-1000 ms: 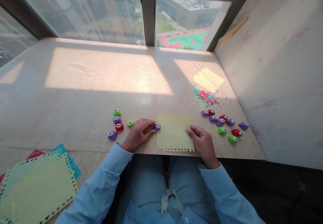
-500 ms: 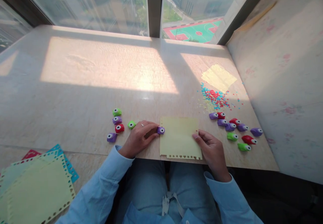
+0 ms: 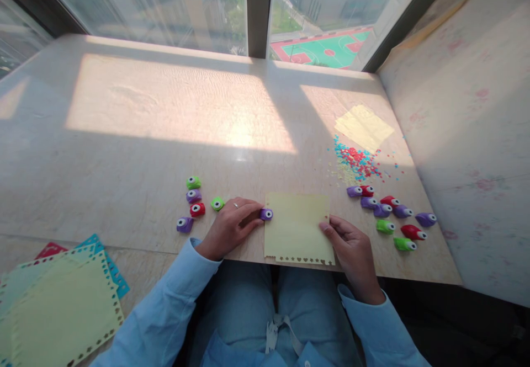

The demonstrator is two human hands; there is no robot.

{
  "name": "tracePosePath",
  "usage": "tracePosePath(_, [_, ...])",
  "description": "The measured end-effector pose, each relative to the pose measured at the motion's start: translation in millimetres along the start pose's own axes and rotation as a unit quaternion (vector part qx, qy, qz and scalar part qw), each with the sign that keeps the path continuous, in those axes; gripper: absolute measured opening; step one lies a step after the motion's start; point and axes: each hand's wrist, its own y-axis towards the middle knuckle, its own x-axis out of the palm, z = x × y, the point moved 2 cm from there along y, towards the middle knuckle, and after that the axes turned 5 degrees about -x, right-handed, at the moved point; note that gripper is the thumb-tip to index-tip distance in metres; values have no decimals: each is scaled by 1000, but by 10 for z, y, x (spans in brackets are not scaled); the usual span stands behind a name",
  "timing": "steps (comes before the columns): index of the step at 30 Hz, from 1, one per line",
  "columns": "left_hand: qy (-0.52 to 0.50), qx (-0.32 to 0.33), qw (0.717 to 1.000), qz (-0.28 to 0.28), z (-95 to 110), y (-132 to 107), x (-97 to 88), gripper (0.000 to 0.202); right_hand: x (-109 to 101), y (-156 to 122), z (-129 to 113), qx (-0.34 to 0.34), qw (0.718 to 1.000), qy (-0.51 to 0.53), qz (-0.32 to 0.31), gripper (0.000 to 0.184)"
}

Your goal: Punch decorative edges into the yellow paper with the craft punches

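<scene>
Pale yellow paper (image 3: 296,226) lies at the near edge of the table, with small star and heart holes along its near side. My left hand (image 3: 232,226) grips a small purple craft punch (image 3: 266,214) at the paper's left edge; how far the paper sits inside its slot is hidden. My right hand (image 3: 351,248) pinches the paper's right edge between thumb and fingers. Just left of my left hand's fingers stands a green craft punch (image 3: 217,203). Farther left are a red punch (image 3: 197,209) and several purple and green ones.
At right, several purple, red and green punches (image 3: 383,210) sit near a heap of red, blue and yellow paper bits (image 3: 358,160). Yellow sheets (image 3: 364,127) lie behind it. Punched sheets (image 3: 66,306) are stacked at lower left. A wall (image 3: 476,163) bounds the right side.
The view has shifted slightly. The paper's near edge is turned a little lower on the right, with my right hand still on it. My left hand keeps its grip on the purple punch.
</scene>
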Motion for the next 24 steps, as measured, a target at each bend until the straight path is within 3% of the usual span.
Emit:
tracePosePath(12, [-2, 11, 1000, -2, -3, 2, 8, 23, 15, 9, -28, -21, 999, -3, -28, 50])
tracePosePath(16, [2, 10, 1000, -3, 6, 1, 3, 25, -46, -19, -62, -80, 992, -97, 9, 49])
tracePosePath(18, [4, 7, 1000, -4, 10, -2, 1, 25, -110, -46, -104, -155, 967, -192, 63, 46])
tracePosePath(21, [7, 0, 1000, -8, 14, -5, -2, 25, -190, -67, -163, -271, 905, -303, 127, 38])
tracePosePath(24, [8, -1, 1000, -10, 19, -3, -4, 25, -184, -27, -167, -346, 874, -330, 82, 32])
